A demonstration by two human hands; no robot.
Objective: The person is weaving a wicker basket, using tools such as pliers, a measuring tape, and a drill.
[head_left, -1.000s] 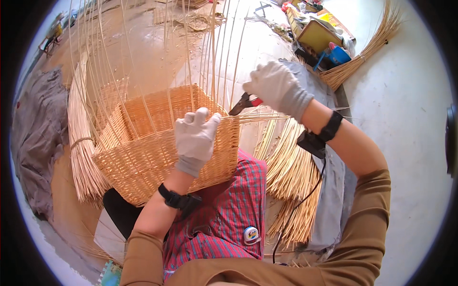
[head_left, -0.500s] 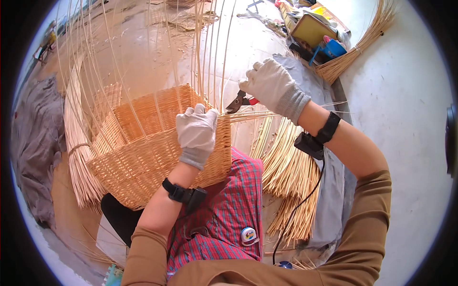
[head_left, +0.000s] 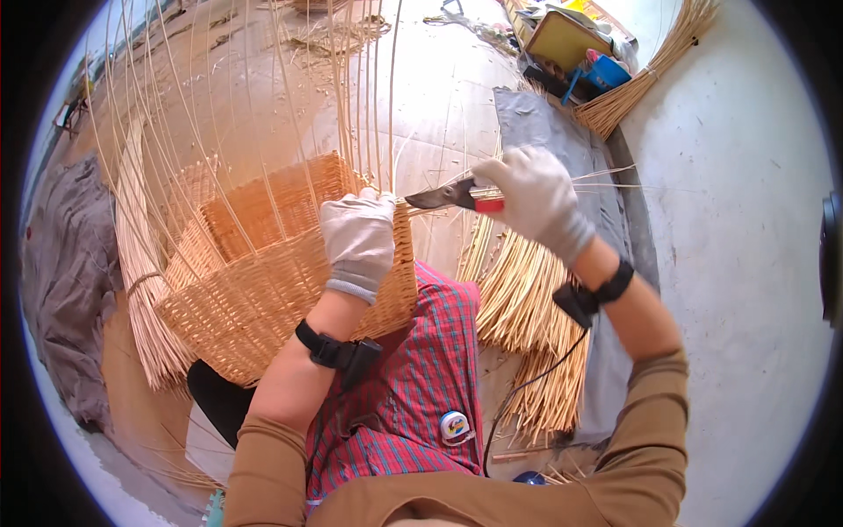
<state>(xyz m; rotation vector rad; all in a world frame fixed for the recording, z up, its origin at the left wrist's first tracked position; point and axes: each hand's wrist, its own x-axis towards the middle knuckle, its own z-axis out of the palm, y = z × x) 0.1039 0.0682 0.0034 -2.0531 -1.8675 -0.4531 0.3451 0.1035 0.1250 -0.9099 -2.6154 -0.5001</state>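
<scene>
A light-brown woven wicker basket [head_left: 263,294] stands tilted across my lap, with tall thin stakes [head_left: 342,97] rising from its rim. My left hand [head_left: 358,237], in a whitish glove, is closed on the rim at the basket's right corner; the fingertips are partly hidden. To the right, my gloved right hand [head_left: 531,202] grips pruning shears [head_left: 443,195] with red on the handle. Their dark blades point left at the thin canes by that corner, close to my left hand. Whether the blades touch a cane I cannot tell. Loose cane ends [head_left: 606,180] stick out beyond my right hand.
Bundles of cane lie left [head_left: 140,263], right [head_left: 527,316] and at the far right [head_left: 654,79]. A box with a blue container [head_left: 606,75] stands at the back. Grey cloth [head_left: 70,281] lies at the left. A round tape measure [head_left: 454,428] rests on the red checked apron [head_left: 395,404].
My right hand has come down and slightly right, turning the shears so that more of them shows. My left hand stays on the rim; the whole view has shifted a little.
</scene>
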